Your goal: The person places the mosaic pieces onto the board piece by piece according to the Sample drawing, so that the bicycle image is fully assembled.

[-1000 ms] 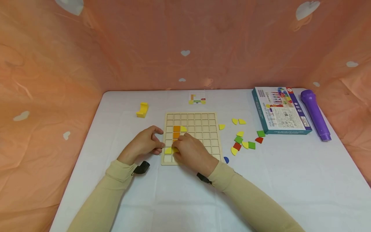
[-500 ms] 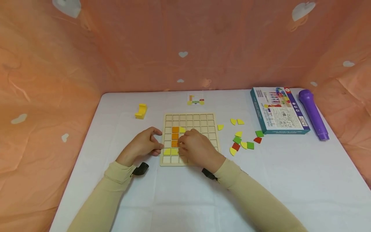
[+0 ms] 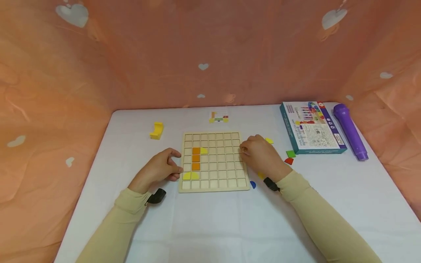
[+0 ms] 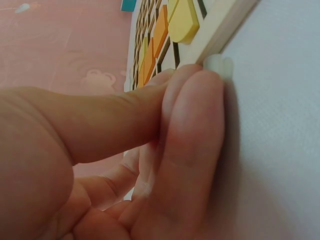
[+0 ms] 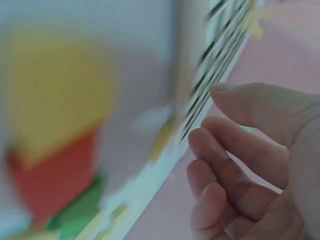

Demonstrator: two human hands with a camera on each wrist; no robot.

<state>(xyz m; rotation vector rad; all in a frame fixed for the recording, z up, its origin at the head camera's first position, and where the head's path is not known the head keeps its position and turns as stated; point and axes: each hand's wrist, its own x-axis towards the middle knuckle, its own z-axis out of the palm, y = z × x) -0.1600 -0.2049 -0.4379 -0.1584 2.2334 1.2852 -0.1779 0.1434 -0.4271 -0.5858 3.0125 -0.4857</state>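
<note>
A wooden grid board (image 3: 213,190) lies flat on the table. On it sit three orange squares (image 3: 196,158) in a column, a yellow quarter piece (image 3: 204,150) beside the top one, and two yellow pieces (image 3: 190,176) lower left. My left hand (image 3: 158,170) rests at the board's left edge; in the left wrist view its fingertips touch the frame. Over the board's right edge hovers my right hand (image 3: 264,157), and the right wrist view shows this hand (image 5: 250,165) with relaxed fingers, thumb apart from them and nothing between.
Right of the board lie a blue half-round piece (image 3: 253,184), a green square (image 3: 291,154) and a red piece (image 3: 289,161); my right hand covers others. Farther right are a box (image 3: 312,128) and a purple microphone-shaped object (image 3: 351,132). A pattern card (image 3: 218,117) and yellow block (image 3: 156,130) stand behind.
My right hand has moved right, from over the board's left part to its right edge. The second yellow piece at lower left is uncovered. My left hand stays at the left edge.
</note>
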